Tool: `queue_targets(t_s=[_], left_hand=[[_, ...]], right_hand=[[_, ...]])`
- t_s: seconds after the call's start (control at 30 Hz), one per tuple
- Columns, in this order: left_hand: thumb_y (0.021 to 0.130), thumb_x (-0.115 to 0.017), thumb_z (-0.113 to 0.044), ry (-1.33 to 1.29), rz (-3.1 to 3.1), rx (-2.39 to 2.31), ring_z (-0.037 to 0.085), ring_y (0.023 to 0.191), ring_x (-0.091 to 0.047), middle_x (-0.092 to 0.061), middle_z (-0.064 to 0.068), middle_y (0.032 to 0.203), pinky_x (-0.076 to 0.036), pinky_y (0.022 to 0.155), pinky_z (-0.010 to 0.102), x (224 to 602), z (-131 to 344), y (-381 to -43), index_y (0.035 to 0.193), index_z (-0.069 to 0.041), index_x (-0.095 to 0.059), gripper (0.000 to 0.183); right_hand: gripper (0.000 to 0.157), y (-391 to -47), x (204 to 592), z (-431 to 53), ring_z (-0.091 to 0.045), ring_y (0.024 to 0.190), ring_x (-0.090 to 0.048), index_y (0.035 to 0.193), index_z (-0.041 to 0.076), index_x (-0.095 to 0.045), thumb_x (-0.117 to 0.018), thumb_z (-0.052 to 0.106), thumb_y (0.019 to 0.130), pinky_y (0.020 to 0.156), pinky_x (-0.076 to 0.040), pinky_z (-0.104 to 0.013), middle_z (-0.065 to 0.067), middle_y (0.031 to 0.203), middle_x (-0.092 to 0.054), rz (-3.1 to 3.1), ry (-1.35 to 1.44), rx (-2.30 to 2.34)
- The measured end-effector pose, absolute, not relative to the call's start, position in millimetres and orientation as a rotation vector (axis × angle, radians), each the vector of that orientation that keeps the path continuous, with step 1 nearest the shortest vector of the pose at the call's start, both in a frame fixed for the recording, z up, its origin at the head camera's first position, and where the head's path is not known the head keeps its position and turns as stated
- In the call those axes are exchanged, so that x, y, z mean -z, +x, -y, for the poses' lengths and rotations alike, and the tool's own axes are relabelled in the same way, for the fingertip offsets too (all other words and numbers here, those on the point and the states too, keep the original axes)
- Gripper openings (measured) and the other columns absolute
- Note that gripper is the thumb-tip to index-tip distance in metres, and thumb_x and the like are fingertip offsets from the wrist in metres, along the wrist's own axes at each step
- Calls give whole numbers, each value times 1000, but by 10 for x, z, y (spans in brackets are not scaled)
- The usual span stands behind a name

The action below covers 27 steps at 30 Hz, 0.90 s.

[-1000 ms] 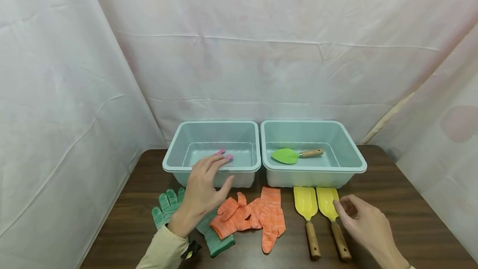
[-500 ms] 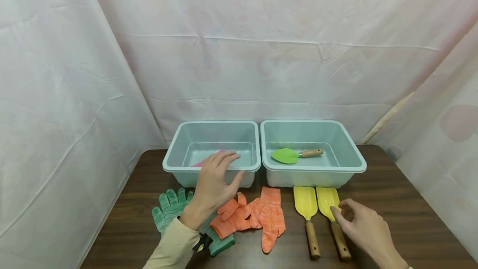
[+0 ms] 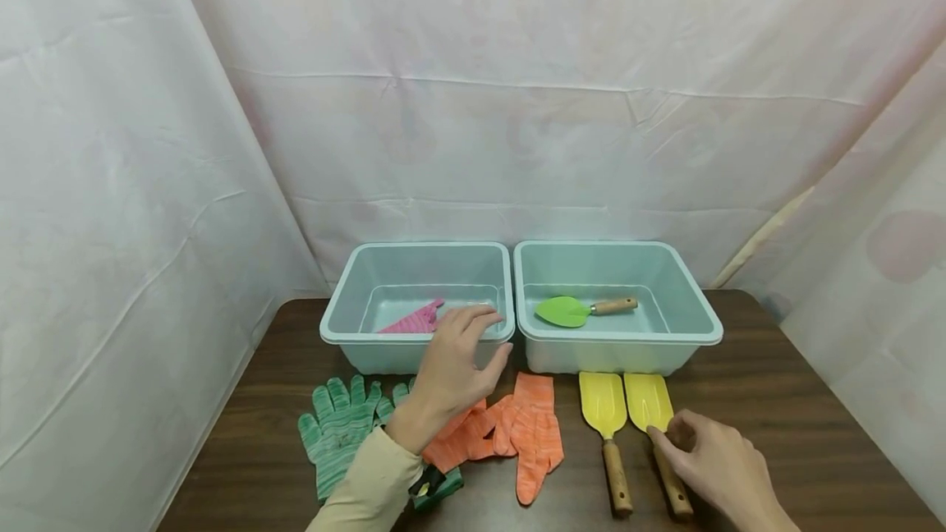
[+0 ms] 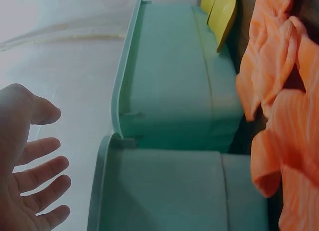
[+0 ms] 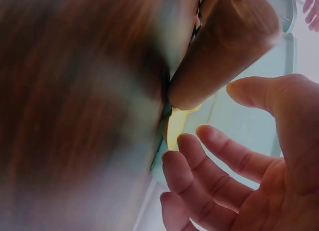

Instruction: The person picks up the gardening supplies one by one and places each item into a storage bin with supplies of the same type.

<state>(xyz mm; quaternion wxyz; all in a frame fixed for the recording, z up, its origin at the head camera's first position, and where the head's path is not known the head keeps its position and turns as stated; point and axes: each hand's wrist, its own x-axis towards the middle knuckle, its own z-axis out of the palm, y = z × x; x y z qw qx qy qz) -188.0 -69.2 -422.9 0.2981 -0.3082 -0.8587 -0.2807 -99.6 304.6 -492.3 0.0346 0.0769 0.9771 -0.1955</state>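
My left hand (image 3: 449, 369) hovers over the front rim of the left bin (image 3: 414, 355), fingers spread and relaxed with nothing in them. A pink striped wedge-shaped thing (image 3: 415, 321) lies inside that bin. Below the hand are orange knit gloves (image 3: 538, 425) and green knit gloves (image 3: 342, 425), partly hidden by my forearm. My right hand (image 3: 720, 458) is beside the right yellow shovel (image 3: 649, 401), partly overlapping it. In the right wrist view the fingers (image 5: 234, 156) are loosely bent, and the thumb is close to a wooden handle (image 5: 227, 51) without wrapping it.
The right bin (image 3: 613, 355) holds a green trowel (image 3: 565, 312) with a wooden handle. Another yellow shovel (image 3: 604, 405) lies left of the first on the dark wooden table (image 3: 805, 425). Pale curtains (image 3: 473, 146) hang behind and on both sides.
My left hand has moved right over the left bin's front, uncovering the pink striped thing and more of the green gloves. The right hand has dropped slightly toward me.
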Motion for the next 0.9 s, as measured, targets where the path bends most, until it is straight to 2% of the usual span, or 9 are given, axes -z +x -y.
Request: queue_targets(t_s=[0.5, 0.7, 0.9], left_hand=[[94, -82, -23, -907, 2280, 704, 25, 119, -67, -73, 6, 126, -54, 107, 44, 4306, 425, -1879, 123, -10, -76, 32], [95, -82, -23, -932, 2277, 722, 26, 119, -68, -73, 6, 127, -53, 109, 46, 4293, 337, -1869, 124, -11, -75, 32], [98, -79, -20, -929, 2292, 716, 24, 119, -67, -72, 5, 128, -53, 110, 46, 4288, 247, -1873, 125, -12, -75, 28]], right_hand=[[52, -974, 4927, -2999, -14, 64, -55, 89, 23, -73, -66, 75, 92, 52, -43, -37, 8, 73, -66, -2977, 244, 560], [52, -954, 4944, -2988, -13, 63, -56, 89, 27, -77, -67, 77, 90, 50, -44, -37, 10, 73, -67, -2958, 232, 553], [47, -937, 4936, -2951, -15, 57, -50, 72, 30, -67, -71, 73, 89, 48, -37, -35, 6, 61, -50, -2938, 213, 544]])
